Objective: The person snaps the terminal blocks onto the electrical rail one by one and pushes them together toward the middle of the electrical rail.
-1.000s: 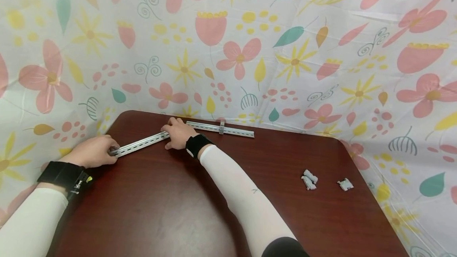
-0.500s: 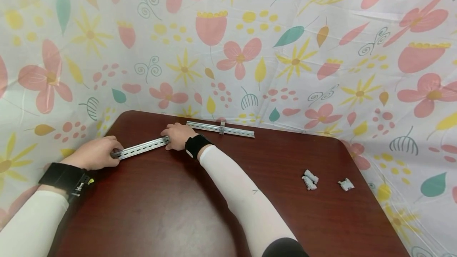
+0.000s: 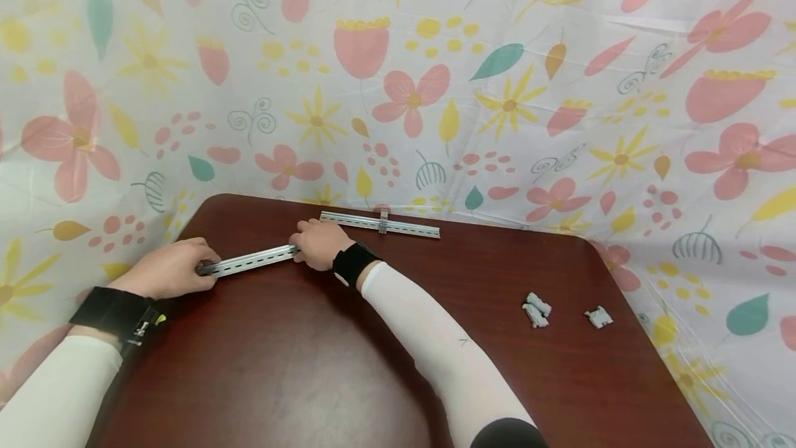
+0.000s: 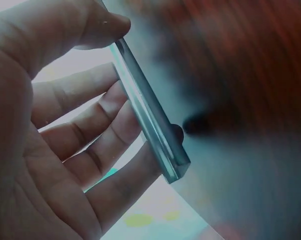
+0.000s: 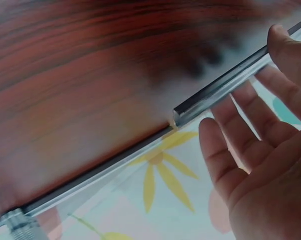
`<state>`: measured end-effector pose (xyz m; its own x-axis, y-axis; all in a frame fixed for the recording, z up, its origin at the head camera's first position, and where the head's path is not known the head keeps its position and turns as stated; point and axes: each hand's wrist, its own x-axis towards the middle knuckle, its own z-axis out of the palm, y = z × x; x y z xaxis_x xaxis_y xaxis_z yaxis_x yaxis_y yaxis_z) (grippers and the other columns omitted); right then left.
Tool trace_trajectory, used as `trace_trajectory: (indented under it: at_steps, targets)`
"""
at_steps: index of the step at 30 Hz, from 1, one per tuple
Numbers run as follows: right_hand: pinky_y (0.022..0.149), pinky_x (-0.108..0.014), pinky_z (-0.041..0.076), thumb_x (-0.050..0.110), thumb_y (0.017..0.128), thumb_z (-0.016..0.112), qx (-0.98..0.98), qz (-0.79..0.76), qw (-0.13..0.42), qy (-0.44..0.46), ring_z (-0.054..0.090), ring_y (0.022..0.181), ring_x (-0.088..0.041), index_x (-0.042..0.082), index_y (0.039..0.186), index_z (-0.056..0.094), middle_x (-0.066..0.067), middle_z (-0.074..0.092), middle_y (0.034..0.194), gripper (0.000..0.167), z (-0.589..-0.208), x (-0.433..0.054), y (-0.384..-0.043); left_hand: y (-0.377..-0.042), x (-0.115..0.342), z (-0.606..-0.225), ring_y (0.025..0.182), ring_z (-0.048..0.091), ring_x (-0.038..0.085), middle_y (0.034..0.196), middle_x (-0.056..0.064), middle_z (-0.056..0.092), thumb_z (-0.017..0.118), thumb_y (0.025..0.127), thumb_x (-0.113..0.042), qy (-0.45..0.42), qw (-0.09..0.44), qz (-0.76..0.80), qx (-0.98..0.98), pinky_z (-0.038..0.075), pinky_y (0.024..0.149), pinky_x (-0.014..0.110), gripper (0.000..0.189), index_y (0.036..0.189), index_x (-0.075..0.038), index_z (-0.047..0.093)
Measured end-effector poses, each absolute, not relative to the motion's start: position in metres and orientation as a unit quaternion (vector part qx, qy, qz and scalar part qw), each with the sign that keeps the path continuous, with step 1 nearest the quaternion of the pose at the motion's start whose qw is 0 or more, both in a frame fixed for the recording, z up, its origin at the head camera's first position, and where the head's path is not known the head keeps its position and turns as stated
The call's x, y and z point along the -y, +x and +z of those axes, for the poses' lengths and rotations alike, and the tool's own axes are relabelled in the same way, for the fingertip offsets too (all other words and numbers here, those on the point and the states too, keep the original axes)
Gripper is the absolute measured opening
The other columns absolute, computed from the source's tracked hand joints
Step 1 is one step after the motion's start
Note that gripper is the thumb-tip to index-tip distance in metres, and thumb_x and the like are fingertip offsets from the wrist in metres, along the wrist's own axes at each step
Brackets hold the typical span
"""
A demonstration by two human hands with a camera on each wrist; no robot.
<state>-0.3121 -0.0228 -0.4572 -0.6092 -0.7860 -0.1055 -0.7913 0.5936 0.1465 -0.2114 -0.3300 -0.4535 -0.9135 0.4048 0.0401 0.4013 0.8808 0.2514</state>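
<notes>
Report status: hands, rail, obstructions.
Left hand and right hand each grip an end of the slotted metal rail. Second rail lies just behind. Nothing in the way.

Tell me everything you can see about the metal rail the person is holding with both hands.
The metal rail is a long, thin, silvery strip with a row of slots along its middle and raised edges. It lies slanted near the far left of the dark wooden table. The left hand pinches its near end between thumb and fingers; the right hand holds its far end. Whether it rests on the table is unclear.
</notes>
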Motion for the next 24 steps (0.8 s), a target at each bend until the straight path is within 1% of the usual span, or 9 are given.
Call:
trace_trajectory:
  at_steps: [4,5,8,11,12,15,20,24]
  targets:
    - [0.106,-0.031,0.051,0.043,0.114,0.065,-0.895,0.073,0.007,-0.440,0.063,0.123,-0.019,0.024,0.147,0.072,-0.001,0.067,0.133,0.038,-0.454,0.004,-0.309,-0.214,0.319,-0.450,0.087,0.059,0.013,0.103,-0.002,0.066,0.086,0.093,-0.022,0.213,0.009,0.134,-0.968,0.053,0.077,0.040,0.016,0.108,-0.015,0.084]
    - [0.107,-0.031,0.051,0.043,0.114,0.065,-0.897,0.067,0.006,-0.437,0.063,0.124,-0.019,0.024,0.146,0.072,-0.001,0.067,0.133,0.038,-0.453,-0.002,-0.308,-0.216,0.314,-0.449,0.087,0.059,0.014,0.102,-0.002,0.066,0.086,0.094,-0.022,0.216,0.008,0.135,-0.967,0.053,0.077,0.041,0.016,0.108,-0.015,0.084]
    - [0.103,-0.033,0.052,0.042,0.113,0.066,-0.904,0.051,0.002,-0.425,0.064,0.121,-0.019,0.023,0.144,0.073,-0.001,0.066,0.128,0.037,-0.450,-0.019,-0.304,-0.222,0.301,-0.445,0.086,0.059,0.014,0.101,-0.002,0.067,0.086,0.093,-0.022,0.225,0.003,0.137,-0.965,0.053,0.077,0.041,0.015,0.106,-0.015,0.084]
    - [0.099,-0.033,0.052,0.041,0.113,0.067,-0.908,0.037,-0.007,-0.416,0.063,0.114,-0.019,0.022,0.139,0.075,-0.002,0.065,0.121,0.033,-0.449,-0.038,-0.300,-0.227,0.285,-0.445,0.085,0.060,0.014,0.101,-0.001,0.068,0.087,0.092,-0.022,0.233,-0.003,0.136,-0.963,0.055,0.077,0.042,0.016,0.106,-0.014,0.084]
    - [0.095,-0.033,0.052,0.041,0.113,0.067,-0.909,0.033,-0.010,-0.415,0.061,0.109,-0.019,0.021,0.137,0.075,-0.001,0.064,0.118,0.032,-0.449,-0.044,-0.298,-0.228,0.279,-0.445,0.085,0.060,0.014,0.100,-0.001,0.068,0.087,0.091,-0.022,0.234,-0.004,0.135,-0.963,0.055,0.076,0.042,0.016,0.105,-0.015,0.084]
    - [0.092,-0.034,0.051,0.038,0.112,0.069,-0.911,0.020,-0.018,-0.411,0.058,0.103,-0.019,0.020,0.131,0.077,-0.001,0.062,0.111,0.027,-0.450,-0.063,-0.293,-0.232,0.262,-0.449,0.083,0.059,0.013,0.098,-0.002,0.067,0.088,0.090,-0.021,0.240,-0.005,0.129,-0.962,0.054,0.074,0.041,0.014,0.102,-0.017,0.084]
    - [0.087,-0.038,0.050,0.036,0.110,0.074,-0.919,0.000,-0.028,-0.392,0.058,0.099,-0.021,0.019,0.123,0.078,-0.001,0.061,0.106,0.022,-0.453,-0.098,-0.281,-0.239,0.231,-0.455,0.081,0.058,0.012,0.095,-0.002,0.065,0.087,0.090,-0.021,0.258,-0.007,0.123,-0.958,0.054,0.071,0.040,0.012,0.101,-0.017,0.084]
    - [0.081,-0.037,0.048,0.033,0.108,0.076,-0.924,-0.013,-0.027,-0.381,0.058,0.096,-0.022,0.017,0.126,0.078,-0.002,0.061,0.105,0.024,-0.458,-0.125,-0.272,-0.245,0.208,-0.458,0.081,0.057,0.013,0.094,-0.003,0.064,0.085,0.090,-0.021,0.278,-0.012,0.119,-0.953,0.054,0.071,0.039,0.012,0.101,-0.017,0.084]
